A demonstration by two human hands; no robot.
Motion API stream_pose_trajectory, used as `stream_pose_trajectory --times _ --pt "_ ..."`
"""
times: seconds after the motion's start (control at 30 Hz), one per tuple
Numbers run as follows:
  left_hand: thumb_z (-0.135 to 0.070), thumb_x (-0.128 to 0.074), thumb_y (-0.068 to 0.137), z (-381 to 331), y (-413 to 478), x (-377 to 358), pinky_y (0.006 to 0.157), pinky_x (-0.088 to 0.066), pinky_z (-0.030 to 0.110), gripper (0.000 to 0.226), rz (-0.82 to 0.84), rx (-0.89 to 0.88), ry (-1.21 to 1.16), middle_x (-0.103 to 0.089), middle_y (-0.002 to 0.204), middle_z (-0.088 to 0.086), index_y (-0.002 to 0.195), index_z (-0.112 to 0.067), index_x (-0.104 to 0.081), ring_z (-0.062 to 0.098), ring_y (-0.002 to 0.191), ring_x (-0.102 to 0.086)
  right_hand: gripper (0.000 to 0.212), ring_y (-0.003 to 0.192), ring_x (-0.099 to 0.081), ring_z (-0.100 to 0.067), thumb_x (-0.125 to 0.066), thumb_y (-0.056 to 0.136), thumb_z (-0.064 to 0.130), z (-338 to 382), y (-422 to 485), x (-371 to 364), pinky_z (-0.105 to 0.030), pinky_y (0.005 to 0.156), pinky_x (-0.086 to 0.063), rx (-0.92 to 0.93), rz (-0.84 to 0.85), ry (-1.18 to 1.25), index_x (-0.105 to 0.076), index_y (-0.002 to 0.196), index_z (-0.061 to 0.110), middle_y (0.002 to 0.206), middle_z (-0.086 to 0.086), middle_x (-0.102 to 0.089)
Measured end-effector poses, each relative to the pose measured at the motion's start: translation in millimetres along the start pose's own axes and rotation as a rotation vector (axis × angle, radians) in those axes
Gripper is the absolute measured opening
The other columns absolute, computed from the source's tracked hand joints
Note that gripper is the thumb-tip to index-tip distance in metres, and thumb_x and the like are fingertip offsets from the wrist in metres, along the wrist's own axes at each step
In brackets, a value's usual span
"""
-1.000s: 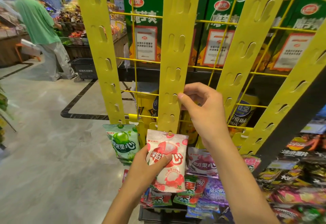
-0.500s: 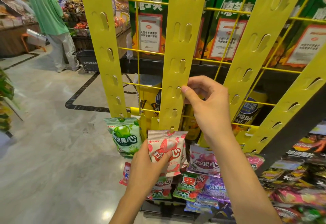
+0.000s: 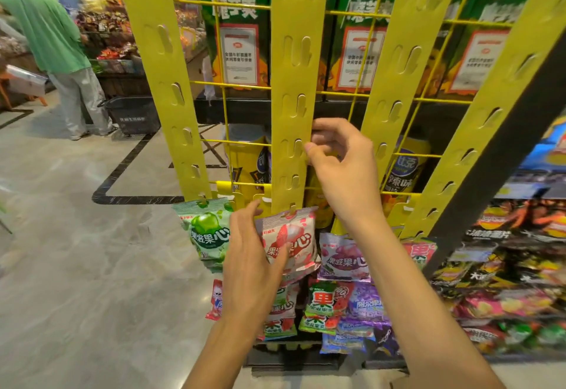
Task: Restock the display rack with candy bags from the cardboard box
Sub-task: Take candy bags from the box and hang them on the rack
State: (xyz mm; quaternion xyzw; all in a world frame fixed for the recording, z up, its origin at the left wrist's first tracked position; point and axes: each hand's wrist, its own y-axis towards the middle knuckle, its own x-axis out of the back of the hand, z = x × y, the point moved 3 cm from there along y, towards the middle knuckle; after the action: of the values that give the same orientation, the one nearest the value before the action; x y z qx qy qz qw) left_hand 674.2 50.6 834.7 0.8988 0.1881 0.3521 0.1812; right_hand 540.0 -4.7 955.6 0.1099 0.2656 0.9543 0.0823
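A pink and white candy bag hangs at the bottom hook of the middle yellow strip of the display rack. My left hand holds this bag from its left side, thumb across the front. My right hand pinches the right edge of the same strip a little higher up. A green candy bag hangs from the left strip. A purple bag hangs to the right. The cardboard box is out of view.
More candy bags hang lower on the rack. Snack packets fill the shelf at right. A person in a green shirt stands far left beside a black basket. Bare floor spreads to the left.
My left hand has lifted the pink bag up to the bottom hook of the middle strip. My right hand kept its pinch on the strip edge. The view has shifted slightly.
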Motion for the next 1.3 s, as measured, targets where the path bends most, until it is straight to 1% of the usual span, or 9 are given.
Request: stream_pose_trajectory --times 0.1,0.17,0.27,0.37,0.57,0.8,0.9,1.1,1.3 --pt "-0.04 -0.073 0.083 -9.9 10.2 17.0 0.083 -0.047 0.02 0.075 0.001 -0.114 0.06 -0.042 0.135 -0.001 0.144 -0.022 -0.034 0.007 0.113 -0.05 0.029 0.085 -0.062 0.002 -0.064 0.09 0.005 1.3 -18.7 1.4 -0.015 0.07 -0.052 0.007 -0.037 -0.074 -0.062 0.117 0.017 0.097 0.003 -0.065" --pt "-0.039 -0.071 0.085 -15.5 17.3 28.3 0.092 -0.048 0.027 0.068 0.012 -0.21 0.121 -0.042 0.134 -0.001 0.142 -0.02 -0.039 0.014 0.119 -0.048 0.034 0.099 -0.061 -0.004 -0.065 0.089 0.007 1.0 -34.2 5.2 -0.022 0.083 -0.054 0.076 -0.058 -0.288 -0.061 0.121 0.018 0.108 0.004 -0.064" --pt "-0.043 -0.068 0.085 -23.4 29.5 41.4 0.102 -0.043 0.038 0.06 0.083 -0.362 0.271 -0.045 0.133 0.001 0.136 -0.02 -0.047 0.02 0.125 -0.044 0.044 0.117 -0.053 -0.012 -0.067 0.088 0.014 -2.2 -60.8 11.0 -0.031 0.099 -0.048 0.127 0.002 -0.649 -0.055 0.129 0.02 0.121 0.005 -0.057" --pt "-0.042 -0.069 0.084 -32.1 34.7 49.6 0.102 -0.04 0.043 0.055 0.135 -0.536 0.386 -0.05 0.133 0.006 0.131 -0.018 -0.053 0.027 0.127 -0.045 0.058 0.128 -0.043 -0.018 -0.068 0.085 0.024 -8.3 -88.0 21.7 -0.036 0.106 -0.044 0.078 0.07 -0.898 -0.045 0.138 0.021 0.133 0.001 -0.046" --pt "-0.045 -0.071 0.078 -56.6 12.5 39.1 0.103 -0.036 0.048 0.062 0.265 -0.801 0.478 -0.051 0.134 0.008 0.131 -0.018 -0.054 0.031 0.126 -0.044 0.078 0.142 -0.03 -0.03 -0.07 0.081 0.039 -24.1 -140.9 60.0 -0.047 0.116 -0.033 -0.131 0.096 -1.21 -0.034 0.148 0.022 0.15 -0.009 -0.035" --pt "-0.055 -0.064 0.08 -104.5 -26.2 -12.2 0.097 -0.041 0.05 0.063 0.429 -0.996 0.508 -0.054 0.128 0.01 0.129 -0.017 -0.054 0.034 0.117 -0.051 0.085 0.145 -0.024 -0.031 -0.068 0.084 0.043 -26.3 -190.1 125.1 -0.044 0.119 -0.029 -0.325 0.071 -1.328 -0.025 0.154 0.021 0.155 -0.01 -0.03" --pt "-0.057 -0.066 0.078 -127.2 -50.1 -35.4 0.097 -0.041 0.051 0.069 0.479 -1.046 0.513 -0.054 0.128 0.011 0.133 -0.018 -0.052 0.034 0.117 -0.051 0.085 0.144 -0.026 -0.032 -0.068 0.084 0.046 -26.3 -212.1 160.9 -0.045 0.118 -0.028 -0.389 0.034 -1.364 -0.026 0.153 0.021 0.155 -0.011 -0.031" --pt "-0.06 -0.063 0.078 -174.7 -106.1 -79.7 0.093 -0.044 0.05 0.074 0.563 -1.104 0.477 -0.052 0.131 0.011 0.137 -0.019 -0.047 0.035 0.118 -0.051 0.085 0.146 -0.021 -0.03 -0.066 0.085 0.048 -31.3 -259.4 234.9 -0.043 0.121 -0.023 -0.499 0.023 -1.356 -0.023 0.154 0.022 0.157 -0.009 -0.026" --pt "-0.059 -0.056 0.084 -209.9 -176.3 -129.2 0.098 -0.04 0.05 0.068 0.672 -1.125 0.46 -0.049 0.131 0.011 0.138 -0.021 -0.042 0.034 0.119 -0.048 0.084 0.142 -0.028 -0.032 -0.065 0.085 0.048 -50.7 -323.7 305.1 -0.042 0.117 -0.027 -0.668 0.032 -1.339 -0.024 0.154 0.022 0.154 -0.012 -0.031"
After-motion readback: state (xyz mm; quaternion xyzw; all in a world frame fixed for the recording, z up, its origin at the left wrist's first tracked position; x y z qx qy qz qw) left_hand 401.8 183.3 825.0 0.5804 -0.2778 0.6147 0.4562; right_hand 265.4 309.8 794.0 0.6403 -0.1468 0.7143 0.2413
